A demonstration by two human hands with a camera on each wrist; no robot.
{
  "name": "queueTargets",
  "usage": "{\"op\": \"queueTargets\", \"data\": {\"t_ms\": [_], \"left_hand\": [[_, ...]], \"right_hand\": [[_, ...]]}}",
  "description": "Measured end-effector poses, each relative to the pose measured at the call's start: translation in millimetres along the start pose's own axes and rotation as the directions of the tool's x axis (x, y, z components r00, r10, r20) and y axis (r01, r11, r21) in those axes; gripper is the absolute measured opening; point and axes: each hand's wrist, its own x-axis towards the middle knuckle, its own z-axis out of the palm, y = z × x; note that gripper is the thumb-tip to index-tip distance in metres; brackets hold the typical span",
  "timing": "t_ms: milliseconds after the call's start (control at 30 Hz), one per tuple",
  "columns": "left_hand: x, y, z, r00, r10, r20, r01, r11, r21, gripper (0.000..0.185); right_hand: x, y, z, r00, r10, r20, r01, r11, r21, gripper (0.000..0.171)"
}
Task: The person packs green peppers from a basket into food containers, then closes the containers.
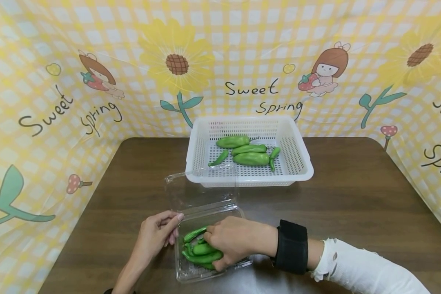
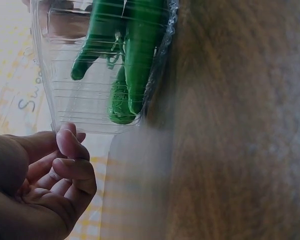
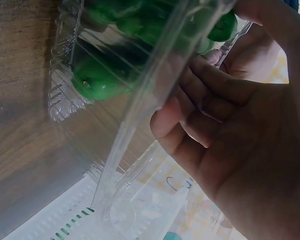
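A clear plastic clamshell box stands on the table with its hinged lid raised toward the far side. Several green peppers lie in it, visible through its ribbed wall in both wrist views. My left hand pinches the box's far left corner between thumb and forefinger, its other fingers curled. From the right, my right hand reaches over the box's rim, with thumb and fingers around a green pepper among the others. The palm hides part of the peppers in the head view.
Behind the box stands a white plastic basket holding several green peppers, large and small. The raised lid overlaps the basket's front rim in the head view. A yellow checked cloth borders the brown table at the back and sides.
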Motion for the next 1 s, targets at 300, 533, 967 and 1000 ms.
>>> {"op": "queueTargets", "data": {"t_ms": [300,533,967,1000], "left_hand": [[0.3,1.2,-0.8,1.000,-0.012,-0.004,0.012,1.000,0.000,0.022],[-0.8,0.5,-0.8,1.000,-0.031,-0.003,0.031,0.999,-0.005,0.022],[-0.4,-1.5,0.1,1.000,-0.018,-0.003,0.018,1.000,-0.018,0.022],[-0.3,-1.2,0.0,1.000,-0.016,-0.003,0.016,1.000,-0.017,0.022]], "right_hand": [[-1.0,1.2,-0.2,1.000,0.000,-0.003,0.000,1.000,0.008,0.049],[-2.3,0.3,0.5,1.000,0.002,-0.002,-0.002,1.000,-0.010,0.050],[-3.7,-2.4,-2.0,0.998,0.040,0.042,-0.039,0.999,-0.023,0.056],[-3.8,-2.4,-2.0,0.998,0.042,0.043,-0.041,0.999,-0.026,0.056]]}}
